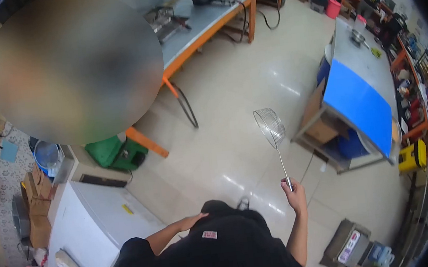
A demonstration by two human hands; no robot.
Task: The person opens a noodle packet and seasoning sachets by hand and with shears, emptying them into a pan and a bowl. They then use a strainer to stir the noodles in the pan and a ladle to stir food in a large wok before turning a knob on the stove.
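My right hand point(295, 195) is closed around the handle of a wire mesh strainer point(272, 128). Its round basket points up and away from me, held in the air above the tiled floor. Low at my left side, my left hand point(191, 221) lies against my black clothing, with its fingers stretched out and holding nothing visible. The finger details are small.
To the left stands a white chest freezer point(94, 213). A green bin point(116, 154) is beyond it. An orange-framed metal table point(202, 26) runs along the back. At the right is a table with a blue cover point(361, 109). A large blurred patch hides the upper left.
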